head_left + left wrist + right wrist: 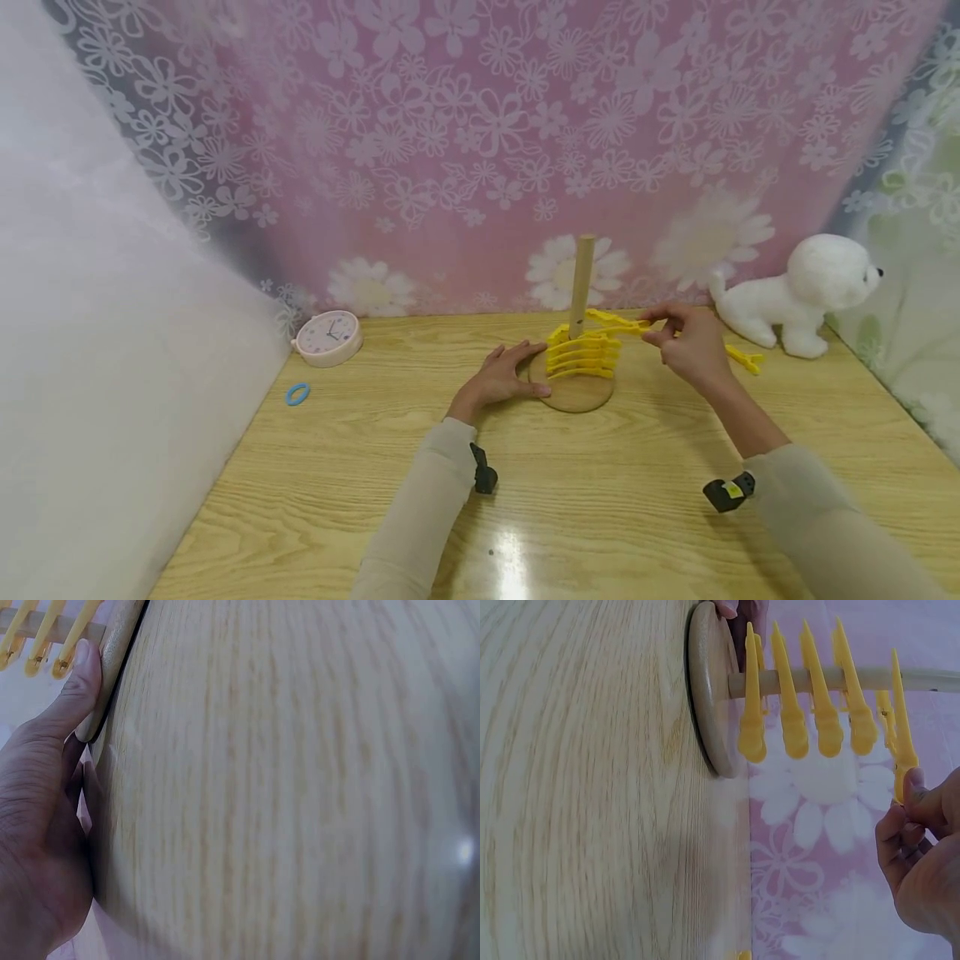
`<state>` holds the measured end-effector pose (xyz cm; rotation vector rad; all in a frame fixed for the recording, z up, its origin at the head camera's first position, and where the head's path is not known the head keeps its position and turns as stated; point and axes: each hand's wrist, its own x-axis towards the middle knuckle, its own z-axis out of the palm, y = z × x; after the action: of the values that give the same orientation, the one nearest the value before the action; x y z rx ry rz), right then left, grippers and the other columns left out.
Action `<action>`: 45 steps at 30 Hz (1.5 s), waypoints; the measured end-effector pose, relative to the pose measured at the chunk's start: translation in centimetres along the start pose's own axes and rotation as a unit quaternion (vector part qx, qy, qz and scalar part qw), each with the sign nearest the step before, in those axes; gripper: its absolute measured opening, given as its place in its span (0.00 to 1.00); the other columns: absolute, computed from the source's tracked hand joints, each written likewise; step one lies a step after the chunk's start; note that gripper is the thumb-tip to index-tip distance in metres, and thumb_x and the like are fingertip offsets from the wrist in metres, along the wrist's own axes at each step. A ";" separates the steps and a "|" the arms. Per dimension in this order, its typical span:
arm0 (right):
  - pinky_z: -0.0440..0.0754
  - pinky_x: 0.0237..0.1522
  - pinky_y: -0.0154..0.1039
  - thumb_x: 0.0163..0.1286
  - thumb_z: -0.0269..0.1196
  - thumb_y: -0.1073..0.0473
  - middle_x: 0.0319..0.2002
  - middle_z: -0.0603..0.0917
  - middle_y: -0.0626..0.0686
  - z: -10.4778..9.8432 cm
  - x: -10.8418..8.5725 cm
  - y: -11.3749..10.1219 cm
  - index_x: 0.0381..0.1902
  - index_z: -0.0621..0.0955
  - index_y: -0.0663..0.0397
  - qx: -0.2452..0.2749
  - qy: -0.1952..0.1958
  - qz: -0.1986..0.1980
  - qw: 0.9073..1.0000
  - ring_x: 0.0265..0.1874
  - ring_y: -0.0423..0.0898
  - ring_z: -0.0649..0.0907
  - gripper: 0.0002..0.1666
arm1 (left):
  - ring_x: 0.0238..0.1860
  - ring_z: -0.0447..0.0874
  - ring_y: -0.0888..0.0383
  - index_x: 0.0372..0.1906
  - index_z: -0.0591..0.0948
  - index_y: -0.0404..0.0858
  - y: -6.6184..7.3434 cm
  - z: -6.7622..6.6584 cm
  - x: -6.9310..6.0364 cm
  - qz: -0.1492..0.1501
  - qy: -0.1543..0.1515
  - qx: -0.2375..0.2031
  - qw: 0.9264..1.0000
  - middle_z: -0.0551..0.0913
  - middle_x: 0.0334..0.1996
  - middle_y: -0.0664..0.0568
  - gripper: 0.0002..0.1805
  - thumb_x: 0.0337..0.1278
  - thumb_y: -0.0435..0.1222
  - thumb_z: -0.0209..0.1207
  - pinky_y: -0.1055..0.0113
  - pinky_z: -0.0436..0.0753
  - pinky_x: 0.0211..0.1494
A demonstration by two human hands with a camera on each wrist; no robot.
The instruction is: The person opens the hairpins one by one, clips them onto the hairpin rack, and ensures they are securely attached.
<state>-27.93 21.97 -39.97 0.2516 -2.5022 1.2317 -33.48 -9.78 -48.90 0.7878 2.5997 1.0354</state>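
Observation:
A wooden stand has a round base [576, 400] and an upright post [582, 283]. My left hand [501, 379] holds the base at its left edge, thumb at the front and fingers farther back. Several yellow plastic clips [583, 360] are stacked one above another around the lower post, and they show side by side in the right wrist view. My right hand [693, 346] pinches the end of another yellow clip [901, 727] between thumb and fingers. That clip is above the stack, with its arms parted at the post; whether it touches the post I cannot tell.
One more yellow clip [745, 359] lies to the right, partly behind the right hand. A white plush dog [798, 296] sits at the back right. A pink round clock [328, 337] and a blue ring [297, 394] are at the left of the wooden table [600, 517].

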 end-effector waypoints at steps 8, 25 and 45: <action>0.66 0.19 0.35 0.69 0.68 0.72 0.24 0.81 0.58 1.4 0.6 -0.7 0.43 0.88 0.60 -0.022 -0.004 -0.006 1.000 0.16 0.44 0.68 0.07 | 0.85 0.42 0.53 0.83 0.61 0.54 0.1 -0.1 -0.1 -0.003 -0.004 -0.001 1.000 0.52 0.84 0.50 0.48 0.61 0.53 0.71 0.52 0.33 0.85; 0.68 0.20 0.36 0.69 0.67 0.73 0.30 0.84 0.61 3.0 1.1 -1.5 0.43 0.88 0.59 -0.010 -0.020 -0.018 1.000 0.18 0.48 0.70 0.08 | 0.85 0.42 0.54 0.83 0.61 0.54 0.1 -0.1 -0.1 0.000 -0.004 0.001 1.000 0.52 0.84 0.50 0.48 0.62 0.53 0.71 0.51 0.33 0.85; 0.69 0.20 0.36 0.69 0.66 0.74 0.35 0.85 0.59 2.9 1.1 -1.4 0.47 0.88 0.59 -0.009 -0.040 -0.028 0.999 0.20 0.49 0.72 0.12 | 0.84 0.43 0.58 0.83 0.60 0.55 -0.1 -0.1 0.1 0.006 -0.009 -0.001 1.000 0.52 0.84 0.50 0.48 0.63 0.54 0.70 0.53 0.31 0.85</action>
<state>-29.20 18.78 -40.15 0.3728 -2.5540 1.1995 -33.66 -9.91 -48.89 0.8112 2.5816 1.0282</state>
